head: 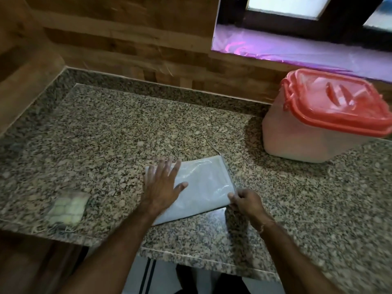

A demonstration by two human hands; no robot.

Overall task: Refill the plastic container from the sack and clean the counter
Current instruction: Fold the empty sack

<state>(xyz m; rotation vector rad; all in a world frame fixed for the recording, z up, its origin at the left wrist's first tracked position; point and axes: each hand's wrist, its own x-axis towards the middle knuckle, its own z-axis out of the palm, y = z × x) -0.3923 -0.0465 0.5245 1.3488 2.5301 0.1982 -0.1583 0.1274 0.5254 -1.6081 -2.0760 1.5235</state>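
Left hand (pixel 163 187) lies flat, fingers spread, pressing the folded sack (pixel 201 187) on the counter (pixel 106 134). Right hand (pixel 246 202) pinches its corner. Container (pixel 318 124) lidded.

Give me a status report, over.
Left hand flat on folded sack. Right hand pinching its near corner. Container lidded, at right. Cloth lies left, clear of hands.

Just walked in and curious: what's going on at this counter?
A person is flattening a limp white sack on the speckled granite counter. The left hand presses flat on it while the right hand pinches its near corner. The translucent plastic container with the red lid stands closed at right; a folded checked cloth lies left.
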